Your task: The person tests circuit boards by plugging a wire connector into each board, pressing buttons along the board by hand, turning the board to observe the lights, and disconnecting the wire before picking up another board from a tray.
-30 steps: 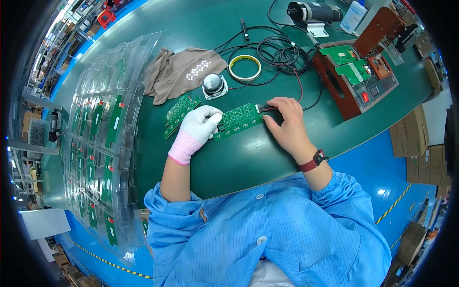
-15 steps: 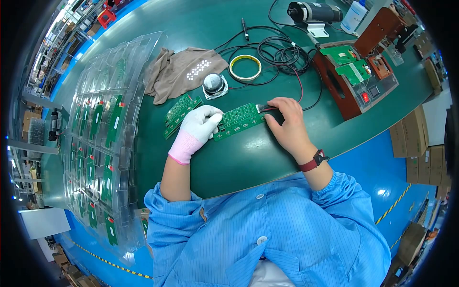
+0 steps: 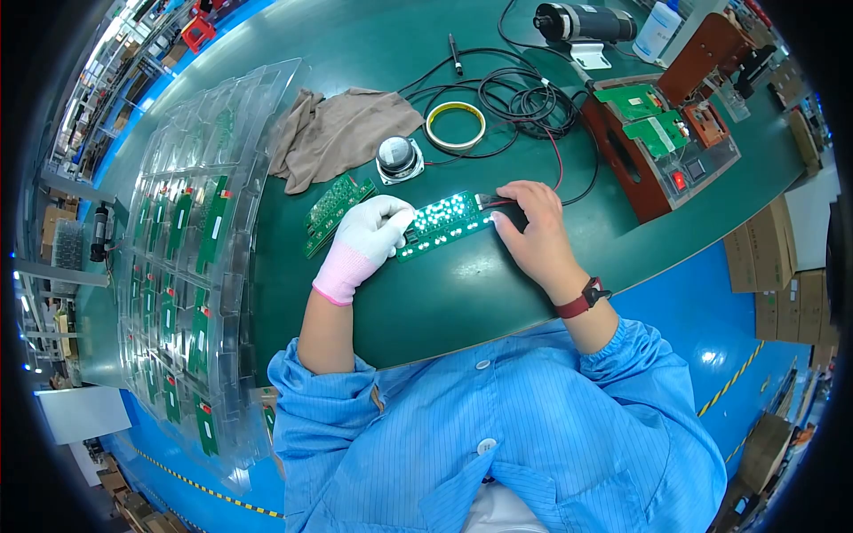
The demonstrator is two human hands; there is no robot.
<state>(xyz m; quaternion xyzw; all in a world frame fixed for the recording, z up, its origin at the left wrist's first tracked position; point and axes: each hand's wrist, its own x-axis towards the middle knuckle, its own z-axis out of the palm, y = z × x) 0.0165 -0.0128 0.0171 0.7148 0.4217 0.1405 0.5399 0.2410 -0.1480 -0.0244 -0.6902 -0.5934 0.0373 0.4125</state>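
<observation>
A green circuit board (image 3: pixel 449 234) lies on the table in front of me, with many white lights glowing on it. My left hand (image 3: pixel 373 229), in a white glove with a pink cuff, pinches the board's left end. At the other end, a small plug (image 3: pixel 484 202) with thin wires joins the board. My bare right hand (image 3: pixel 536 222) has its thumb and fingers around these wires, close to the plug. Another green circuit board (image 3: pixel 330 211) rests just beyond the gloved hand, partly covered by it. A round speaker (image 3: pixel 397 158) sits behind the boards.
Clear plastic trays (image 3: pixel 235 258) holding several boards stand at left. A grey-brown cloth (image 3: pixel 329 133), a tape roll (image 3: pixel 433 133) and coiled black cable (image 3: pixel 533 111) lie farther back. At right is a test fixture (image 3: pixel 631 173) with a red-lit switch; a bottle (image 3: pixel 656 34) stands behind.
The lights on the board between my hands have come on. White light spots on the cloth are gone. Both hands stay where they were.
</observation>
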